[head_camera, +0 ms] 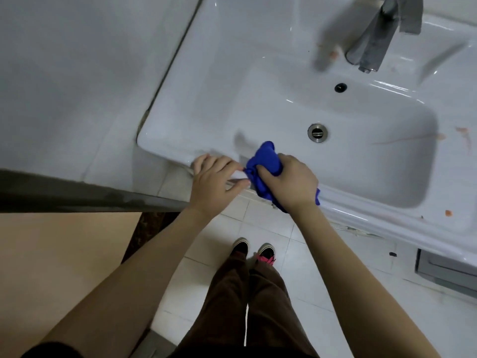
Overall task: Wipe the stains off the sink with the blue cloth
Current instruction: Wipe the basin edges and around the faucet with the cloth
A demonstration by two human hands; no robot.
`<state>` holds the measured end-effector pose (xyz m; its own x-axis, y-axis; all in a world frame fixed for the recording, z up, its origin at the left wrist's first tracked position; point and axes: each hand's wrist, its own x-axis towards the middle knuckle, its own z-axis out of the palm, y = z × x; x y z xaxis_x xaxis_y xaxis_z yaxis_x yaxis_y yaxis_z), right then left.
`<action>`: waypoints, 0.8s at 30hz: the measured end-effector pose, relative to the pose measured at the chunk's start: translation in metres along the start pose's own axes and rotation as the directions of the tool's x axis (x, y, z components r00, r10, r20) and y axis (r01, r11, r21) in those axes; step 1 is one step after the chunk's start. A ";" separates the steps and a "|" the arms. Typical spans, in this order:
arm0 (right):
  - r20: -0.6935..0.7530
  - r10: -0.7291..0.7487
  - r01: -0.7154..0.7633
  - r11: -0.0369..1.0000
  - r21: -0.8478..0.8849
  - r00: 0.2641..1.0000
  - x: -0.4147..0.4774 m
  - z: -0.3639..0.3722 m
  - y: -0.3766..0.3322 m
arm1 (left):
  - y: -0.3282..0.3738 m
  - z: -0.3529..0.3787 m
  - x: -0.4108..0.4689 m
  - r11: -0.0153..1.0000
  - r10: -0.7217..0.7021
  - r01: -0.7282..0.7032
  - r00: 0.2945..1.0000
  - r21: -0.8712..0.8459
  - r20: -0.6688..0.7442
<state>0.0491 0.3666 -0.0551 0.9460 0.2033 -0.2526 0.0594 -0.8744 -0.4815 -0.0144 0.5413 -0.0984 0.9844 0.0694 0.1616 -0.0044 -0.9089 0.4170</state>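
- Cloth (265, 161) bunched on front rim of sink (206, 112), at 8 o'clock from drain (317, 132).
- Right hand (289, 179) curled round cloth, gripping it at rim edge.
- Left hand (214, 177) just at 9 o'clock of cloth, fingers flat on rim, holding nothing.
- Orange stains (462, 130) on right rim at 3 and 4 o'clock; one beside faucet (374, 40) at 12.
- Open basin between cloth and stains.

sink (196, 81) fills centre to right, wall to its left. faucet (374, 40) on the back rim, overflow hole (340, 87) just in front of it, drain (317, 132) in the basin. cloth (265, 161) on the front rim under right hand (291, 182). left hand (216, 179) just left of it on the rim. stains (462, 133) on the right rim, maybe one more by the faucet base, blurred.
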 end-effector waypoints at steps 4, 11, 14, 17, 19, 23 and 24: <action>-0.011 0.146 -0.146 0.989 -0.011 0.989 -0.022 -0.040 0.058 | 0.000 0.000 0.001 0.999 0.004 -0.006 0.999 -0.035 -0.034; -0.113 0.339 -0.348 0.934 -0.079 0.934 -0.034 -0.062 0.087 | 0.002 0.001 0.001 0.998 -0.019 0.018 1.000 -0.058 -0.018; -0.033 0.109 -0.109 0.994 -0.014 0.994 -0.013 -0.012 0.023 | 0.000 0.000 0.001 0.999 -0.016 0.016 1.000 -0.046 -0.014; -0.013 0.131 -0.130 0.991 0.040 0.991 -0.014 -0.024 0.039 | 0.002 -0.003 0.002 0.998 -0.018 0.017 1.000 -0.056 -0.025; -0.040 0.270 -0.270 0.963 0.006 0.962 -0.032 -0.056 0.083 | 0.002 -0.003 0.002 0.998 -0.023 0.022 1.000 -0.059 -0.020; -0.149 0.529 -0.540 0.841 -0.041 0.836 -0.063 -0.107 0.147 | 0.001 0.001 0.001 0.998 -0.028 0.027 1.000 -0.048 -0.007; -0.168 0.520 -0.534 0.844 -0.052 0.837 -0.062 -0.102 0.143 | 0.000 0.002 0.001 0.999 -0.024 0.023 1.000 -0.041 -0.012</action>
<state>0.0317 0.1846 -0.0228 0.8767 -0.3586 -0.3207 -0.4388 -0.8692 -0.2278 -0.0133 0.5400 -0.1002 0.9821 0.0960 0.1621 0.0116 -0.8896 0.4566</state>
